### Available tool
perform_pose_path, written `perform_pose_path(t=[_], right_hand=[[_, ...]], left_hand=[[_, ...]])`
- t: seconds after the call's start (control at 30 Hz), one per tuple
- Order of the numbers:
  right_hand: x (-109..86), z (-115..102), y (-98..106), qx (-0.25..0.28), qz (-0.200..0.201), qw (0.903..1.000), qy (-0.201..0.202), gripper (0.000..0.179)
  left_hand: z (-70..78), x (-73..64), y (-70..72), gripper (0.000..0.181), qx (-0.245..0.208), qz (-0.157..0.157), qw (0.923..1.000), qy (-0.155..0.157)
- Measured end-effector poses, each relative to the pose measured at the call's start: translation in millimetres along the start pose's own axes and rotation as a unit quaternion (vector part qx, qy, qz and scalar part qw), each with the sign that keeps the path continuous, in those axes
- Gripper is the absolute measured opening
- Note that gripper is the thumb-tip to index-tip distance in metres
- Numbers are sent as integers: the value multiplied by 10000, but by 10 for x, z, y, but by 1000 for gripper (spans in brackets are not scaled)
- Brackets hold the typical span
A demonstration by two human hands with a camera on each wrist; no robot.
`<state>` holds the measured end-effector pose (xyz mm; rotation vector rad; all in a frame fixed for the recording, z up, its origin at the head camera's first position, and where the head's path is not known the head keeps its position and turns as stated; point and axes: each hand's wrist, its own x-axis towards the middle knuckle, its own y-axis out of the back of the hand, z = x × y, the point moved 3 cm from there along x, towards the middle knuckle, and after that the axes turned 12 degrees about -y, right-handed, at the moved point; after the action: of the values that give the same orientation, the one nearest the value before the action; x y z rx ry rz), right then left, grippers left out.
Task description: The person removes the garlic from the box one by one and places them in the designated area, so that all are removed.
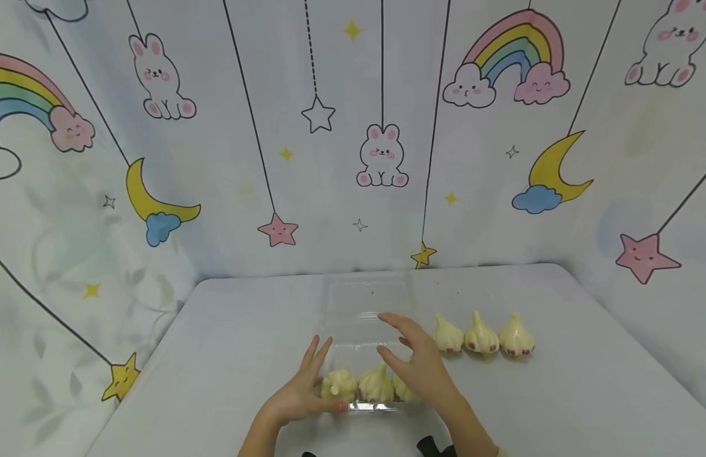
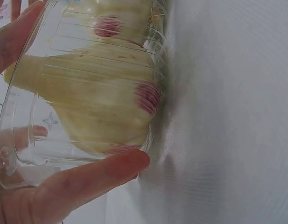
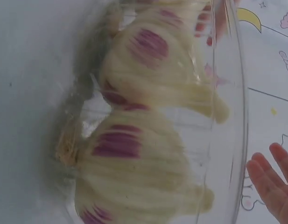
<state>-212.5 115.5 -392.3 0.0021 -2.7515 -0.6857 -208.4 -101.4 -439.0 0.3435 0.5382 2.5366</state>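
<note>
A clear plastic clamshell box (image 1: 372, 407) stands open near the table's front, its lid (image 1: 366, 298) folded back. Garlic bulbs sit in a row inside: a left bulb (image 1: 339, 384), a middle bulb (image 1: 377, 383), and a right bulb (image 1: 405, 388) partly covered by my right hand. My left hand (image 1: 298, 390) holds the box's left end, thumb at the lower front corner and fingers along the side. My right hand (image 1: 420, 362) hovers over the box's right end, fingers apart and nothing between them. Purple-streaked bulbs (image 2: 106, 98) show through the wall in both wrist views.
Three more garlic bulbs stand in a row on the table right of the box: one near it (image 1: 448, 334), one in the middle (image 1: 481, 334), one farthest right (image 1: 516, 336). Black objects (image 1: 434, 446) lie at the front edge. A patterned curtain (image 1: 330, 190) backs the white table.
</note>
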Motion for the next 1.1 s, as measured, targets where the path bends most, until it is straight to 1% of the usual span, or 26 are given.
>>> perform_pose_path(t=[0.07, 0.23, 0.63, 0.9, 1.1], right_hand=[[-12, -12, -51, -23, -170, 9998, 128, 55], [-39, -22, -157, -125, -540, 9973, 488, 48], [-92, -76, -327, -397, -970, 9894, 1009, 39], [-150, -78, -443, -448, -1496, 9835, 915, 30], [-187, -66, -527, -570, -1748, 9781, 974, 26]], left_hand=[[3, 2, 3, 111, 24, -2, 10000, -23], [4, 9, 9, 111, 22, 9, 10000, -30], [0, 6, 15, 111, 43, 4, 10000, -34], [-2, -5, 20, 111, 48, -6, 10000, -39], [-9, -9, 22, 111, -31, -11, 10000, -19]])
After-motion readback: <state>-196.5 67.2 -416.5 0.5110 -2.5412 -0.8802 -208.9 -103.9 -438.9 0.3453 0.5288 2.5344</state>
